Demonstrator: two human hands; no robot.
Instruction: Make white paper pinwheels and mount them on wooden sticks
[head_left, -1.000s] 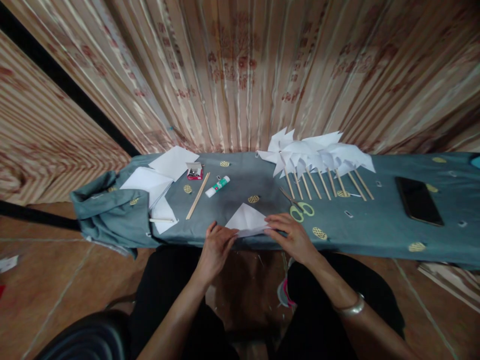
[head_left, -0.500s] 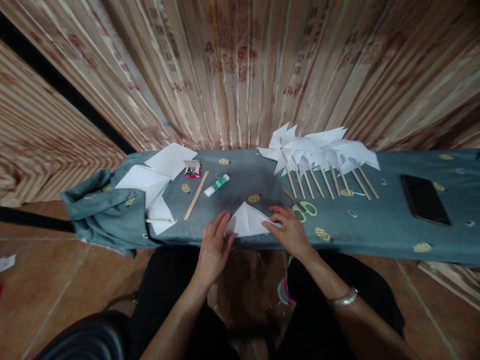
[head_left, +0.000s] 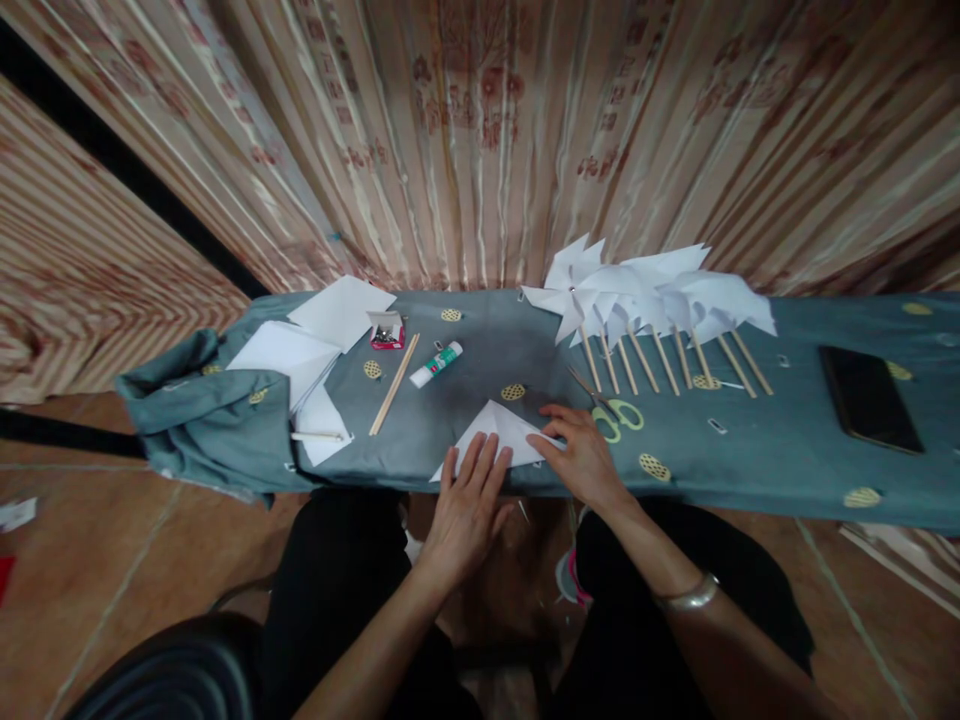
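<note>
A white sheet of paper folded into a triangle lies at the table's front edge, its peak pointing away from me. My left hand rests flat across the paper's lower middle, fingers stretched out. At the paper's right corner, my right hand holds on with thumb and bent fingers; the corner itself is partly hidden. Just beyond that hand lie scissors with light green handles. A green and white glue stick and thin wooden sticks lie farther left.
Several white paper pinwheels on sticks lie in a row at the back right. A black phone is at far right. On the left are paper sheets and a small red box of metal pins. A patterned curtain hangs behind the table.
My left hand has moved from the paper's left corner to its lower middle and flattened, uncovering that corner. The right hand stays at the right corner. The view has shifted slightly.
</note>
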